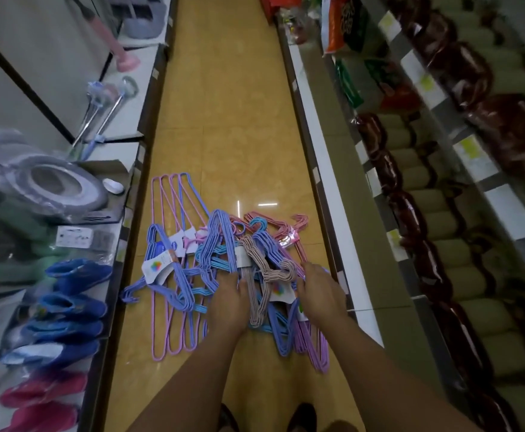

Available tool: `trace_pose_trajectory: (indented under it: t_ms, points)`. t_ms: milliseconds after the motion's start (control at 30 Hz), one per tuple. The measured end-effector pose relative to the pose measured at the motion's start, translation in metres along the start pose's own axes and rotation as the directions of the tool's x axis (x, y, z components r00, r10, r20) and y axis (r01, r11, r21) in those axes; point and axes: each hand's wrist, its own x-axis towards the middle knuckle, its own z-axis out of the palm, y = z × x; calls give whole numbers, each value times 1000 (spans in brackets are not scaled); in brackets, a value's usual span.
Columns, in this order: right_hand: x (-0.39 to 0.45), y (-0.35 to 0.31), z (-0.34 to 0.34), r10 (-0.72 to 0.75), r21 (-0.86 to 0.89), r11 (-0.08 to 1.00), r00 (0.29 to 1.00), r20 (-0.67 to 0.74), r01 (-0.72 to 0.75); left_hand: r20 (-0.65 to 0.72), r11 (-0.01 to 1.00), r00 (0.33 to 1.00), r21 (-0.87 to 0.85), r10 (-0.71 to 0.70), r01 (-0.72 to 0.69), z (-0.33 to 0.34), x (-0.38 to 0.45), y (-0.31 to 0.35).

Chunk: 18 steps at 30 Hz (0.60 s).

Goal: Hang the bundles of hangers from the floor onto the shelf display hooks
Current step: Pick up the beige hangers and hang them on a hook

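- The hangers (223, 266) lie in a heap of bundles on the yellow floor (223, 120) of a shop aisle, blue, lilac, pink and beige, several with white paper tags.
- Left hand (228, 302) reaches down onto the blue bundle (216, 244) in the heap's middle, fingers bent into the wires; a firm grip cannot be told.
- Right hand (320, 291) rests on the heap's right side, fingers curled over hangers just beside the beige bundle (262, 275).
- Left shelf (111, 254) carries blue slippers (74, 307); pink slippers (43, 397) sit nearer.
- Right shelf (332, 188) holds dark red packs (401, 213).
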Motion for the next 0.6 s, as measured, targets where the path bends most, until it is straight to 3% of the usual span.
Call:
trace_pose_trajectory:
  t_ms: [333,600]
  points:
    - [96,84,165,31,-51,998,999,10,-31,104,999,994,44,-23,18,151,106,-91]
    - [155,118,285,51,-78,996,989,140,-40,182,999,983,45,-6,-3,254,168,-150]
